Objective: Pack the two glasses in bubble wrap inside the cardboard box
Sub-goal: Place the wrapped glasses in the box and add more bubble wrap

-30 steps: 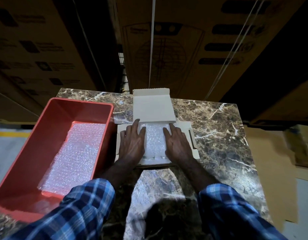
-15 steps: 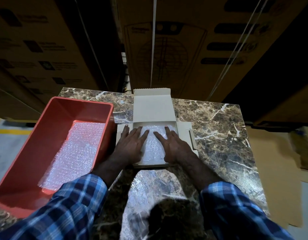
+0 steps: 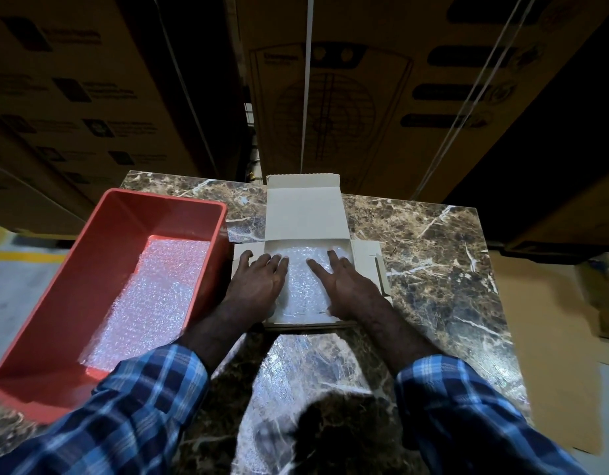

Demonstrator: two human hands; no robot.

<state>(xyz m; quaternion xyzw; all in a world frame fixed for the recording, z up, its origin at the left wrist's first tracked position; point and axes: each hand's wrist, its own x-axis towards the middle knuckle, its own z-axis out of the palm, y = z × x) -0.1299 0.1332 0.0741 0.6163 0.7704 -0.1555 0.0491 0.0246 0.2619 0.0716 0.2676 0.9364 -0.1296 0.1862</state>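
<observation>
Bubble wrap bundle [image 3: 301, 282]: lies inside the cardboard box, filling its tray; the glasses themselves cannot be made out through the wrap.
Cardboard box [image 3: 305, 214]: pale, sits mid-desk, lid flap standing open at the far side, side flaps folded outward left and right.
Left hand [image 3: 258, 284]: flat, fingers spread, palm down over the box's left part, fingertips touching the wrap's left edge.
Right hand [image 3: 344, 286]: flat, fingers spread, pressing on the right part of the wrap.
Sleeves [image 3: 467, 406]: blue plaid, both forearms reaching in from the near edge.
Desk [image 3: 433, 252]: brown marble with pale veins.
Red tub [image 3: 90, 269]: just left of the box, touching or nearly so; holds a loose sheet of bubble wrap [image 3: 149, 296].
Large cartons [image 3: 330, 80]: stacked behind the desk.
</observation>
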